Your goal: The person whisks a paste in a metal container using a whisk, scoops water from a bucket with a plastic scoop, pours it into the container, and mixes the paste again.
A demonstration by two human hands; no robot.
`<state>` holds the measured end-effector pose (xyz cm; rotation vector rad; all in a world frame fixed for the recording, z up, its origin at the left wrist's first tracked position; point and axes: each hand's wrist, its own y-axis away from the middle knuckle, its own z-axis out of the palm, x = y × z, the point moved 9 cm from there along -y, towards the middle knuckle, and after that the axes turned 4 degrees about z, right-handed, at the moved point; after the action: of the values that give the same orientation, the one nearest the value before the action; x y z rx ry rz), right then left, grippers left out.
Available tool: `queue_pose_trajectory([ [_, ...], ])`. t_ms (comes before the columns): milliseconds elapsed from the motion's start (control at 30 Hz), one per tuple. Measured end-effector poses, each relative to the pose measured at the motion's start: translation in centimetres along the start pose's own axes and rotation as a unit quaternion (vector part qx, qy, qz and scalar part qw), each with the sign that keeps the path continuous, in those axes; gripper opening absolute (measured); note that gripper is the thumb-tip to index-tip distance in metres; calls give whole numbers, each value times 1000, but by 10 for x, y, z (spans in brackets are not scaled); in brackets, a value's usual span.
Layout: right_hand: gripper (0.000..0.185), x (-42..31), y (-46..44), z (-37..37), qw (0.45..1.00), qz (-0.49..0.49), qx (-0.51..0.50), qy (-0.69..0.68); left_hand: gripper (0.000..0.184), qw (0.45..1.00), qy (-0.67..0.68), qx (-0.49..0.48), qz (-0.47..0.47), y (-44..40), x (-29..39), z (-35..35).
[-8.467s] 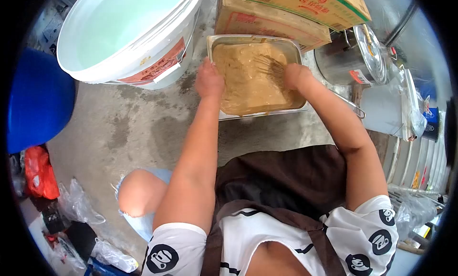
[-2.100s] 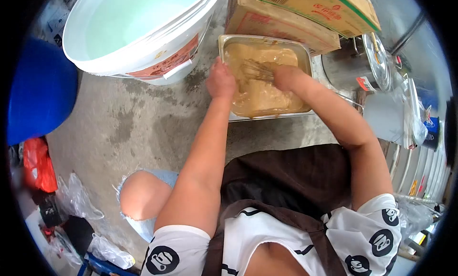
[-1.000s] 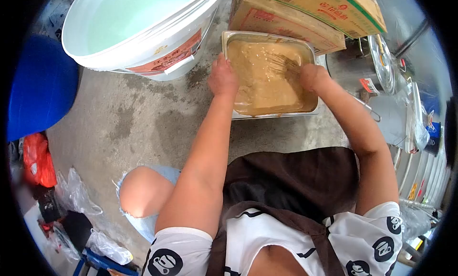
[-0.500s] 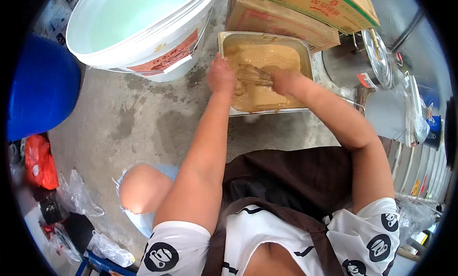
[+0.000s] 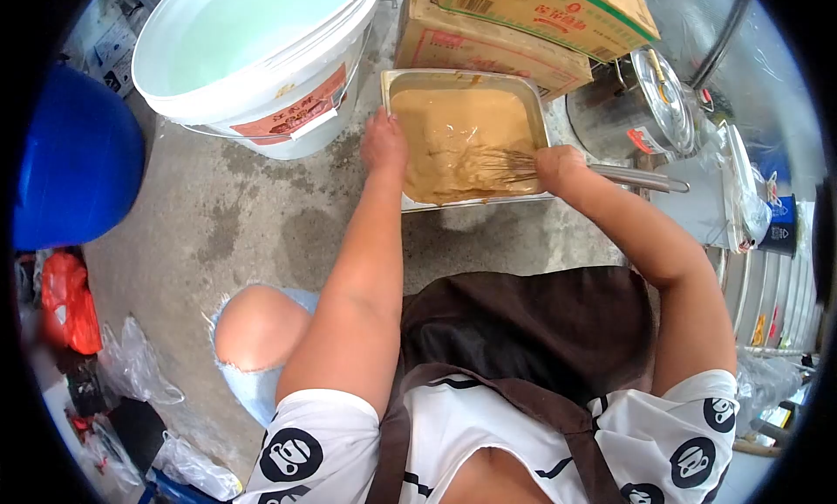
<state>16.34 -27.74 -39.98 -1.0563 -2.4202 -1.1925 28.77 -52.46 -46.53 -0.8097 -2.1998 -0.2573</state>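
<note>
A rectangular metal pan (image 5: pixel 549 129) stands on the concrete floor in front of me, filled with a thick tan batter-like mixture (image 5: pixel 462 116). My right hand (image 5: pixel 558 167) is wrapped round the handle of a wire whisk (image 5: pixel 635 177) at the pan's right rim. The whisk lies nearly level, its wires dipping into the mixture, which is ruffled around them. On the left, my left hand (image 5: pixel 384 143) grips the pan's left edge; its fingertips are partly hidden by the rim.
A big white bucket (image 5: pixel 323 120) holding pale liquid is at the upper left, beside a blue barrel (image 5: pixel 78 155). Cardboard boxes (image 5: pixel 497 51) stand behind the pan. To the right are a lidded metal pot (image 5: pixel 602 112) and a white bucket (image 5: pixel 697 199). Plastic bags (image 5: pixel 70 303) lie lower left.
The whisk and my right hand have moved right across the pan, and the long handle now shows beyond the hand. My left hand stays at the left edge. The view has shifted slightly.
</note>
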Motion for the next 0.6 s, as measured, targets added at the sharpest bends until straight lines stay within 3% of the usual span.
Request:
queue_pose_trajectory([
  [100,22,19,-19,13,999,25,-13,21,29,1000,-15,-3,-16,-3,-9,8],
  [200,22,32,-32,-1,995,88,44,12,25,1000,1,10,-17,-4,-10,10],
  [433,18,8,-62,-37,996,6,71,53,31,999,2,17,-37,0,-3,-1],
  [600,20,-24,-82,-51,994,-64,64,-57,33,1000,12,13,-24,-1,0,-1],
])
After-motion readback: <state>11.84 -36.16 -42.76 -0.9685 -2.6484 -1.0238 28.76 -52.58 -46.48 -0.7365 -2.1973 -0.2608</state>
